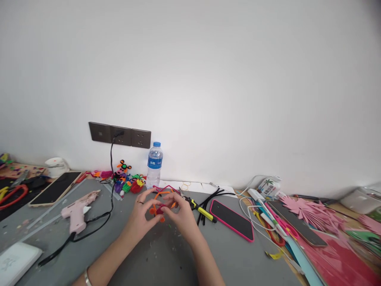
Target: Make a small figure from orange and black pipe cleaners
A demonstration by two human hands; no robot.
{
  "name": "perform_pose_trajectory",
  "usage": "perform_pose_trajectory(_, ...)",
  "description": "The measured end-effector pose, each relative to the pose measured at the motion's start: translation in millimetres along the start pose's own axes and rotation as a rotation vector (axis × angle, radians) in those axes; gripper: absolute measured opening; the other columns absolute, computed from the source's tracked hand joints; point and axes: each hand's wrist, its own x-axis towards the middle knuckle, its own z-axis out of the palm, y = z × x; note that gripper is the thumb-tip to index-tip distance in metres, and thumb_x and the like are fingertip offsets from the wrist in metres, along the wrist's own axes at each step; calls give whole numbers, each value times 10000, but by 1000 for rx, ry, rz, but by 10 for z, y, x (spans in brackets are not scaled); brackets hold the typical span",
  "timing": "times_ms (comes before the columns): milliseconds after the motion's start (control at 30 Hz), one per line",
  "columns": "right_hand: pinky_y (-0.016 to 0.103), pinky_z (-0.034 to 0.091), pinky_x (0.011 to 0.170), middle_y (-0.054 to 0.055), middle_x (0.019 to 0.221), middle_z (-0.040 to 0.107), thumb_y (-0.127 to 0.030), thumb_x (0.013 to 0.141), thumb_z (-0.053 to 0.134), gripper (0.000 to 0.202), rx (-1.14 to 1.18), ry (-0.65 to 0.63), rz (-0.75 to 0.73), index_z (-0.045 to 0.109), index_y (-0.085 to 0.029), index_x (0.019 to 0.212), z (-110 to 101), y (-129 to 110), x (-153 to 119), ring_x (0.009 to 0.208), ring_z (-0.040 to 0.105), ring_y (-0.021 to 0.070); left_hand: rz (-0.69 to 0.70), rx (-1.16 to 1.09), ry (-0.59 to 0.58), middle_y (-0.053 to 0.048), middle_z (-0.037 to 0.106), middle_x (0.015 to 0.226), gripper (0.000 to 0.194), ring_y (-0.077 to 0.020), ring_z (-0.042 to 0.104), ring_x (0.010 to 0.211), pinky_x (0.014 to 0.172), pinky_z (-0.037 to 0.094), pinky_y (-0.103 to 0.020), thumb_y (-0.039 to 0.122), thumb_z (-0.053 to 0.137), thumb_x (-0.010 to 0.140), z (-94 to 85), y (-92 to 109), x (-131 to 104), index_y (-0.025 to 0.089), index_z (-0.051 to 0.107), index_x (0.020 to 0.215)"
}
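Observation:
A small orange and magenta fuzzy craft piece (160, 209) is held between both hands above the grey mat (143, 254). My left hand (142, 212) has its fingers closed on the piece's left side. On the right side, my right hand (177, 209) pinches it with thumb and fingers. Orange stems loop up between the fingertips. Behind the hands lie magenta bent stems (168, 186). Yellow-handled pliers (205, 212) and black stems (212, 195) rest just right of my right hand.
A water bottle (154, 165) stands by the wall, beside colourful fuzzy figures (127, 182). At left are a pink glue gun (77, 212) with its cord and a phone (56, 188). A pink-edged phone (232, 220), cables and pink paper (315, 214) lie right.

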Motion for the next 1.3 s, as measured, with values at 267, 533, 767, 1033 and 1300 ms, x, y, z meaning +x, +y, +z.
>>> perform_pose_trajectory(267, 389, 422, 849, 56, 963, 671, -278, 787, 612, 150, -426, 125, -64, 662, -243, 925, -367, 96, 1, 946, 577, 256, -110, -104, 10, -101, 525, 1311, 143, -336, 477, 1222, 975, 414, -503, 288, 682, 743, -88, 31, 40, 213, 595, 657)
perform_pose_trajectory(533, 508, 310, 996, 118, 1266, 541, -439, 670, 680, 681, -962, 156, 54, 482, -259, 1297, -693, 631, -477, 1188, 460, 346, -253, -261, 1, -108, 561, 1275, 98, -343, 497, 1217, 991, 418, -497, 322, 692, 732, -97, -3, 62, 225, 700, 746)
perform_pose_trajectory(767, 491, 374, 900, 116, 1082, 569, -195, 634, 582, 630, -1054, 266, 47, 494, -239, 1256, -449, 640, -502, 1023, 520, 343, -222, -240, -1, -97, 584, 1263, 181, -337, 502, 1208, 1005, 414, -504, 376, 643, 781, -84, -23, 61, 266, 761, 862)
perform_pose_trajectory(1033, 463, 389, 845, 130, 1092, 521, -183, 663, 514, 594, -936, 539, -10, 448, -209, 1253, -533, 411, -430, 1017, 486, 343, -212, -226, 18, -99, 596, 1254, 200, -334, 516, 1195, 977, 443, -489, 392, 613, 798, -87, -30, 70, 261, 751, 860)
perform_pose_trajectory(1300, 420, 421, 882, 113, 1044, 576, -236, 728, 489, 432, -507, 538, 32, 496, -186, 1157, -660, 528, -415, 986, 545, 284, -217, -223, 36, -108, 607, 1223, 171, -340, 538, 1158, 940, 464, -483, 396, 665, 750, -98, -16, 64, 233, 716, 732)
